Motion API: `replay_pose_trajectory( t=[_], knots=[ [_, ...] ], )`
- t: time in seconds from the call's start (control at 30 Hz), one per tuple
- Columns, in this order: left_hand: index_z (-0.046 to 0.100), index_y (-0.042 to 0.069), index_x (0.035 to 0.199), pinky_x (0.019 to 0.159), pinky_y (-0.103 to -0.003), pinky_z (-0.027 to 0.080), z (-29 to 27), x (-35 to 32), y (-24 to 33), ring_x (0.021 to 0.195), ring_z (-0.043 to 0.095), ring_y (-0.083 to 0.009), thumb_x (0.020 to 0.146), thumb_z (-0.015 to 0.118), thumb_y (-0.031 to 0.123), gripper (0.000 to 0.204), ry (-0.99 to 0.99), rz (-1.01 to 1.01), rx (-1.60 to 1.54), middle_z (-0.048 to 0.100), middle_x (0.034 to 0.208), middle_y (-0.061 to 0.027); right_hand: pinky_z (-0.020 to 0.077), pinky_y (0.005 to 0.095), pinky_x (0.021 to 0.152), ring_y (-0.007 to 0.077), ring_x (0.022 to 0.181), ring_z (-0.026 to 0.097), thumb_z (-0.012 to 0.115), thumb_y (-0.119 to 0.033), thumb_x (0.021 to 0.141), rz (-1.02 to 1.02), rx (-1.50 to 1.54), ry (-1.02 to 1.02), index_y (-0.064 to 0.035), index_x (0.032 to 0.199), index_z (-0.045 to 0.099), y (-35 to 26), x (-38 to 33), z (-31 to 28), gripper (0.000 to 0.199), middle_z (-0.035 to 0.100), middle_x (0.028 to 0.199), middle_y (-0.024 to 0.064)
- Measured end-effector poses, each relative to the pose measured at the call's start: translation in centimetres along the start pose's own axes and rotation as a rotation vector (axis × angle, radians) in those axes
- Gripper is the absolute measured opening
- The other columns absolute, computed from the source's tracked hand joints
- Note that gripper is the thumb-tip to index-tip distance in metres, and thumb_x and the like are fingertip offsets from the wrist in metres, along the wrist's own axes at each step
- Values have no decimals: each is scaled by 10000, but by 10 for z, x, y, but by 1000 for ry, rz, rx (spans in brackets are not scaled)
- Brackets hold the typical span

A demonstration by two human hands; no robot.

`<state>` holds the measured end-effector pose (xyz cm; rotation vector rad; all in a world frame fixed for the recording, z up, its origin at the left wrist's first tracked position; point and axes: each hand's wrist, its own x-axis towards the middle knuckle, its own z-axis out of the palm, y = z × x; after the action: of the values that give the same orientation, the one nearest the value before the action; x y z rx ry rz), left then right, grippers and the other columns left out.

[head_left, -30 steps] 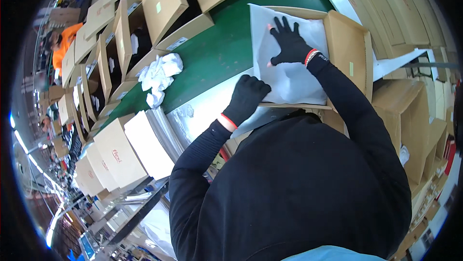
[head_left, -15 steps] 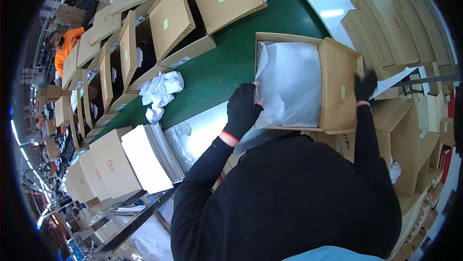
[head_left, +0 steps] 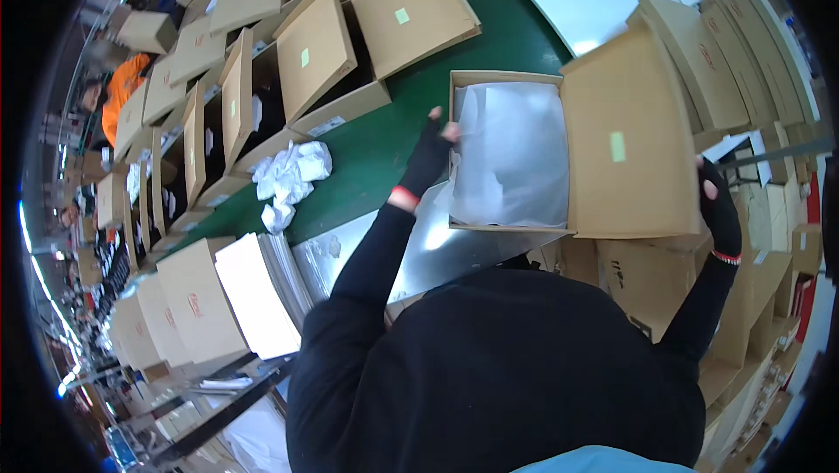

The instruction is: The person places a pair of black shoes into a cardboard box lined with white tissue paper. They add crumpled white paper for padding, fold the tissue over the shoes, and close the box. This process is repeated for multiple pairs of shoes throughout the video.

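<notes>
An open cardboard box [head_left: 509, 232] lies on the green-topped table, white tissue paper [head_left: 511, 154] spread flat inside and hiding whatever is beneath. Its hinged lid [head_left: 625, 184], marked with a pale green sticker, is swung out to the right. My left hand [head_left: 430, 151], in a black fingerless glove, is at the box's left wall; its fingers are stretched out, one fingertip touching the rim. My right hand [head_left: 718, 211], gloved alike, is closed on the lid's outer right edge, some of its fingers hidden by the lid.
Opened boxes with dark contents [head_left: 319, 53] line the far left. Crumpled white paper [head_left: 293, 177] lies before them. A stack of white sheets [head_left: 258, 296] stands near left, beside upright boxes [head_left: 203, 302]. More boxes [head_left: 690, 58] stand right. A person in orange [head_left: 122, 97] is far left.
My right hand has moved out and down onto the lid's edge, and the lid has swung flatter to the right. The left hand's fingers have straightened along the left wall.
</notes>
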<state>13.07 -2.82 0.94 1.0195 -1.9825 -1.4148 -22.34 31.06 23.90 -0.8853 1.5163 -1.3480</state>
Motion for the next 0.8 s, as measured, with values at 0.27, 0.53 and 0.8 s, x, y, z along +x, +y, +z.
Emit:
replay_pose_trajectory(
  t=[0.27,0.53,0.8],
  knots=[
    [54,116,1524,990,-492,409,-17,-70,23,1302,414,-312,809,554,703,1052,-353,-519,-554,349,1459,-181,336,434,1059,283,1306,408,588,-354,908,-244,-855,-439,-40,1282,526,158,97,165,492,468,1374,165],
    [76,191,1529,780,-367,543,14,-96,12,1161,550,-234,832,718,337,958,-435,-350,-342,452,1398,-124,378,351,1020,204,1123,525,427,-339,974,340,-284,30,-44,1273,507,396,72,51,427,556,1228,116],
    [251,40,1478,974,-396,454,25,-127,52,1261,473,-255,850,688,323,816,-489,-362,-611,454,1403,-137,327,278,1077,151,1307,394,500,-332,989,6,77,300,-13,1426,375,251,19,67,555,424,1427,59]
  ],
)
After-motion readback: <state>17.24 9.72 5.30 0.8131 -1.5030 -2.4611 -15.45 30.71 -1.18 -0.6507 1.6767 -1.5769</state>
